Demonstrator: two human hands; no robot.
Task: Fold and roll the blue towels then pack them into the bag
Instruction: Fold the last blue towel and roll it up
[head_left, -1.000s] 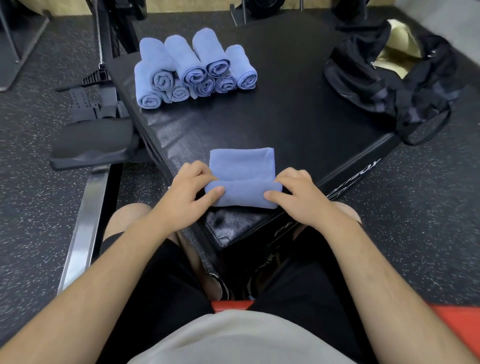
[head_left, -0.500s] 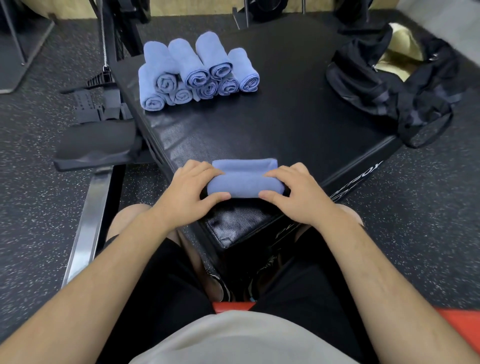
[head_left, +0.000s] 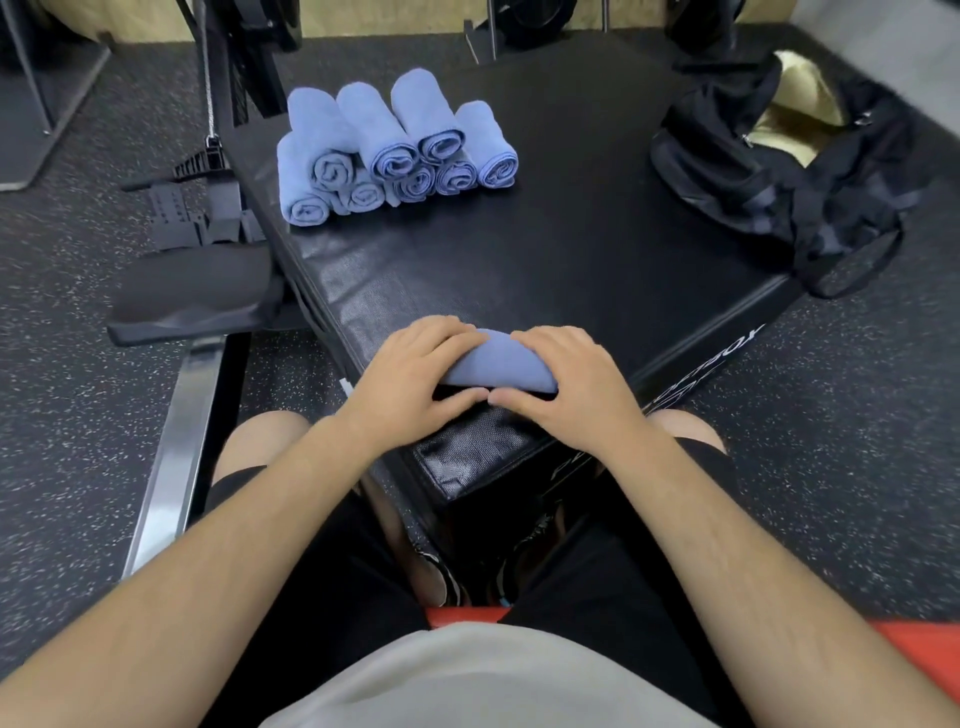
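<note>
A rolled blue towel (head_left: 497, 364) lies near the front corner of the black padded box (head_left: 545, 249). My left hand (head_left: 415, 379) grips its left end and my right hand (head_left: 566, 384) grips its right end, fingers curled over the top and thumbs meeting below it. Only the middle of the roll shows between my hands. A pile of several rolled blue towels (head_left: 395, 150) sits at the box's far left. The black bag (head_left: 779, 171) lies open at the far right edge, showing a pale yellow lining.
Black gym equipment with a padded seat (head_left: 192, 291) and a metal rail (head_left: 176, 457) stands left of the box. Speckled rubber floor surrounds everything. My knees flank the box's near corner.
The flat part of the towel has been rolled up away from me into a tight roll. Both hands moved forward with it and closed in toward each other over the roll.
</note>
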